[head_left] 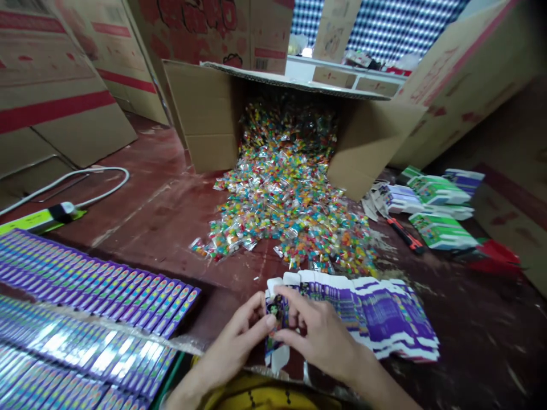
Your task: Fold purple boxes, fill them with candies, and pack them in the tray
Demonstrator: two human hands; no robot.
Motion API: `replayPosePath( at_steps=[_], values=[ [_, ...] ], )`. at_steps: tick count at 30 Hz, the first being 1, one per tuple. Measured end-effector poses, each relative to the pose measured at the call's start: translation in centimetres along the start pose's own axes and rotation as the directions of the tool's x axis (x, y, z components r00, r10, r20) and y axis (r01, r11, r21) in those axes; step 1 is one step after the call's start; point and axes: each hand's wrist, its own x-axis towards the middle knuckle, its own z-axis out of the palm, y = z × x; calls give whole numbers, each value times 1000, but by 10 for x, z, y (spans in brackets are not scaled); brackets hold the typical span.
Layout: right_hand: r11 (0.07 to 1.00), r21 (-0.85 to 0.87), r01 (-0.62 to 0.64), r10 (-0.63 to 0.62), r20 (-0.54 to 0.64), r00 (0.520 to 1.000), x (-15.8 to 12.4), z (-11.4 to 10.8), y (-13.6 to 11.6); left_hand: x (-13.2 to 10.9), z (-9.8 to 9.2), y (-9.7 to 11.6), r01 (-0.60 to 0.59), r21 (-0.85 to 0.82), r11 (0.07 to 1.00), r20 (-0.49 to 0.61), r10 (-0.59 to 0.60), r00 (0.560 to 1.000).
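Observation:
Between my two hands is a small purple candy box with a printed picture and white end flaps, its lower flaps hanging loose. My left hand grips its left side, thumb on the front. My right hand holds the right side with bent fingers and thumb. Just right of my hands lies a fanned row of flat purple cartons with white flaps. Beyond, many clear bags of colourful candies spill out of a cardboard box lying on its side.
Rows of purple packed boxes stand at left. Near them are a yellow-green power strip and a white cable. On the right sit green carton stacks and a red-black cutter. Large cartons surround the area.

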Motion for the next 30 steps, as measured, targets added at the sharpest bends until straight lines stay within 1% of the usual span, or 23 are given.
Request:
replayPosePath(
  at_steps=[3,5,7,8,10,11,12,13,14,15,16,17,18,19,20,21,24,26,28,30],
  values=[
    [994,104,-32,35,-22,999,1,3,-4,1,-9,-5,10,-144,990,57,-2,998],
    [983,176,-54,54,4,999,2,-1,-6,0,-13,-7,39,-193,980,110,-18,994],
    [968,242,-68,46,98,994,2,-10,-6,-4,-16,-5,99,-186,977,187,-63,980],
    [962,267,-62,15,173,985,3,-15,-5,-6,-16,-2,127,-163,978,224,-89,971],
    [953,303,-27,-81,341,937,4,-23,-3,-11,-17,7,169,-96,981,273,-137,952],
    [949,315,-8,-125,401,908,5,-26,-3,-13,-17,11,184,-59,981,283,-161,945],
    [941,339,-9,-150,438,886,6,-26,-2,-15,-17,15,193,-22,981,277,-179,944],
    [924,381,-41,-148,453,879,7,-25,-2,-15,-18,19,193,10,981,259,-189,947],
    [897,432,-98,-114,439,891,8,-23,-2,-16,-19,21,183,36,982,231,-187,955],
    [859,486,-163,-48,394,918,9,-19,-1,-16,-20,23,163,52,985,195,-170,966],
    [818,534,-215,41,319,947,11,-15,-1,-15,-21,23,137,57,989,158,-145,977],
    [788,567,-241,139,217,966,12,-10,0,-15,-21,22,110,48,993,125,-115,986],
    [780,579,-237,221,99,970,13,-4,0,-14,-21,20,84,31,996,94,-86,992],
    [796,565,-215,267,-9,964,14,1,1,-14,-21,17,64,13,998,67,-65,996],
    [820,540,-190,277,-84,957,15,6,2,-13,-20,14,48,0,999,37,-48,998],
    [839,517,-167,264,-119,957,16,10,2,-13,-19,11,35,-11,999,7,-34,999],
    [836,528,-146,242,-116,963,16,17,3,-10,-17,2,19,-91,996,-112,-29,993],
    [834,537,-128,259,-176,950,14,18,3,-9,-19,-1,22,-138,990,-172,-45,984],
    [852,516,-93,226,-200,953,12,16,2,-9,-22,-2,8,-83,996,-211,-26,977],
    [865,497,-69,178,-175,968,12,15,0,-9,-24,-2,-30,34,999,-263,37,964]
  ],
)
